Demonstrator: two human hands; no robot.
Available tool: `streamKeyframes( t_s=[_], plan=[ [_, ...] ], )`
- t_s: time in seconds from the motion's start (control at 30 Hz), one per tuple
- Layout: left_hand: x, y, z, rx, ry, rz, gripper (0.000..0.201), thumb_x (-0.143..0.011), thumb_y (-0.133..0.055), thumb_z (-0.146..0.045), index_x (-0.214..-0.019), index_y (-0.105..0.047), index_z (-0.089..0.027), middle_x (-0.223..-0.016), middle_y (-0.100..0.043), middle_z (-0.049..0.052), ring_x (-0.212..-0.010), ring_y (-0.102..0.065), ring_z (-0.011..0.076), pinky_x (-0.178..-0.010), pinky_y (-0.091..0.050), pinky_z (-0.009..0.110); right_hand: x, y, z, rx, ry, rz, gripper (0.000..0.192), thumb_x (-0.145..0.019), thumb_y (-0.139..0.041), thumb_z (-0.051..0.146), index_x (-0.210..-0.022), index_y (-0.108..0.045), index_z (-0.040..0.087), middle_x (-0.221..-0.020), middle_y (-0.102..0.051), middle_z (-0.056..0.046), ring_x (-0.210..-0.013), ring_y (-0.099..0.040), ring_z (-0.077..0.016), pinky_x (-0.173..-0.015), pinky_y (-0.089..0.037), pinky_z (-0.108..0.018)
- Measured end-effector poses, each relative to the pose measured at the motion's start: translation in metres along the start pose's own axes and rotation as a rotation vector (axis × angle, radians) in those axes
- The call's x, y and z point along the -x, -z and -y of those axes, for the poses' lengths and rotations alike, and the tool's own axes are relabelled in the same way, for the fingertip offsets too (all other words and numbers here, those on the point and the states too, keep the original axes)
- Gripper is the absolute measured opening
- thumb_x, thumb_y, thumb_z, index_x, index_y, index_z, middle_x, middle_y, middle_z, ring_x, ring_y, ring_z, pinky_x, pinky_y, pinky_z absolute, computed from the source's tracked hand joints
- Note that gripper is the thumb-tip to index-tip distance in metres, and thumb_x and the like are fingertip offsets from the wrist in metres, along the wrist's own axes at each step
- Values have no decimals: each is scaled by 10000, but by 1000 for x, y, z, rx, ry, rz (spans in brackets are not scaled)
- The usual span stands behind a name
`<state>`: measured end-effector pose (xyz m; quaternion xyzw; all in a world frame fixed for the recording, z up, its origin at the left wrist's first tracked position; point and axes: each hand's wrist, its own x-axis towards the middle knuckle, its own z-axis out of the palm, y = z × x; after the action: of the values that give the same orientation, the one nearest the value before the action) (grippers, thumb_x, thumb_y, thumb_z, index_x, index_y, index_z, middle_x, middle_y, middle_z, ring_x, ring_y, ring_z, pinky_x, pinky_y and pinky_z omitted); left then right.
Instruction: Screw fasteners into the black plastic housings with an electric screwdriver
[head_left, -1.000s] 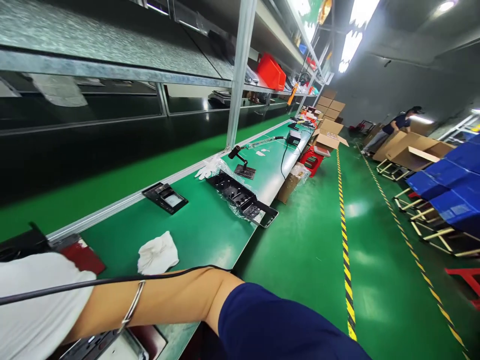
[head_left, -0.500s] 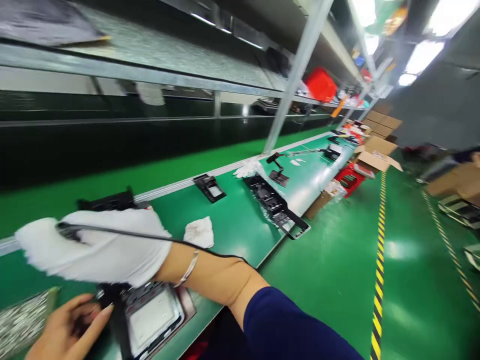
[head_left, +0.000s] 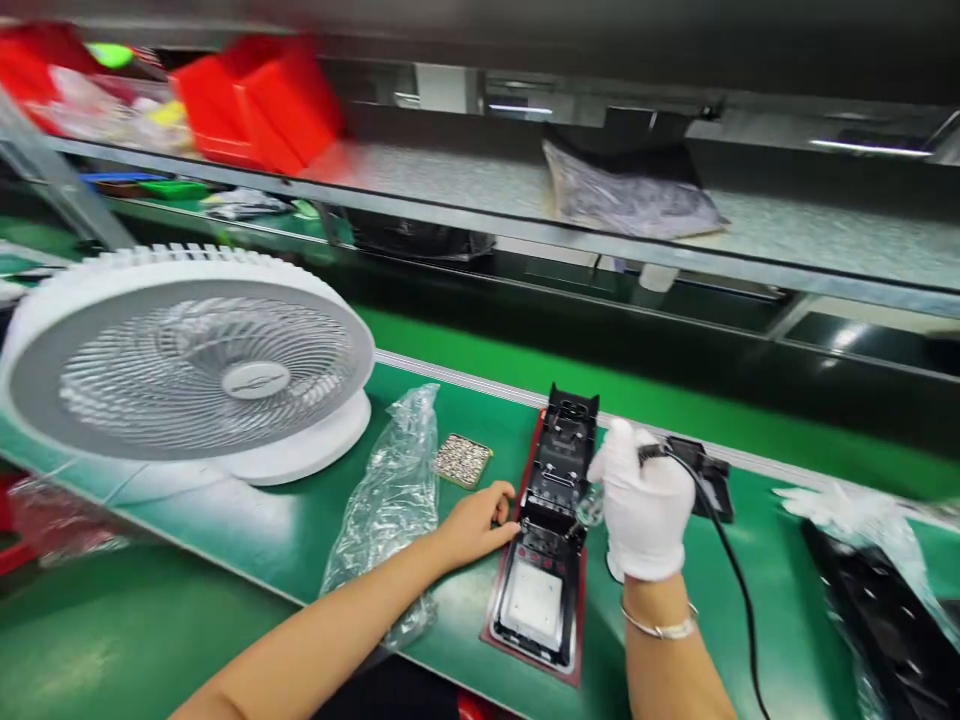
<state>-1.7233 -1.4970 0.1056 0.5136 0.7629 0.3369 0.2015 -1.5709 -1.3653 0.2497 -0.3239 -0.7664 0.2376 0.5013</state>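
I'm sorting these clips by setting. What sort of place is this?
Most likely a factory assembly line: a long green workbench under metal shelving with red parts bins, and a gloved right hand holding a corded tool over a black device.

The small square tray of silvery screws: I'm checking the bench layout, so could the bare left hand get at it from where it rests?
Probably yes. The bare left hand rests beside the black plastic housing, and the small square tray of silvery screws lies just beyond it with bare green mat between.
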Motion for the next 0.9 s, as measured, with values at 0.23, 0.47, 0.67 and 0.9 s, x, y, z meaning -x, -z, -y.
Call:
streamKeyframes(
  t_s=[0.23, 0.47, 0.67, 0.9],
  plan=[
    [-2, 12, -12, 14, 11, 71, 356, -795, -660, -425, -1060, -485, -264, -880, -674, 15, -827, -666, 244, -740, -489, 374, 1, 5, -2, -104, -104, 19, 736, -938, -428, 758, -558, -575, 145, -560, -565, -52, -550, -517, -100, -657, -397, -264],
    [-3, 19, -17, -4, -10, 95, 431, -748, -680, -571, -1013, -452, -319, -912, -710, 24, -886, -717, 285, -749, -518, 414, 1, 12, 7, -65, -40, -1, 654, -962, -454, 605, -511, -588, 150, -557, -571, -43, -559, -540, -115, -725, -414, -291],
    [-2, 18, -19, -94, -29, 15, 362, -761, -630, -497, -1057, -514, -324, -896, -714, -2, -877, -725, 212, -763, -516, 331, 0, 8, 3, -48, -88, -11, 595, -967, -465, 542, -518, -591, 172, -564, -569, -43, -582, -541, -134, -735, -412, -322],
    [13, 19, -22, -65, -52, 27, 284, -919, -435, -334, -1180, -500, -241, -949, -679, 33, -904, -685, 213, -814, -499, 359, 4, 6, 20, -248, -87, -27, 581, -1001, -466, 546, -567, -530, 165, -518, -524, -17, -499, -501, -71, -595, -415, -243]
  ],
)
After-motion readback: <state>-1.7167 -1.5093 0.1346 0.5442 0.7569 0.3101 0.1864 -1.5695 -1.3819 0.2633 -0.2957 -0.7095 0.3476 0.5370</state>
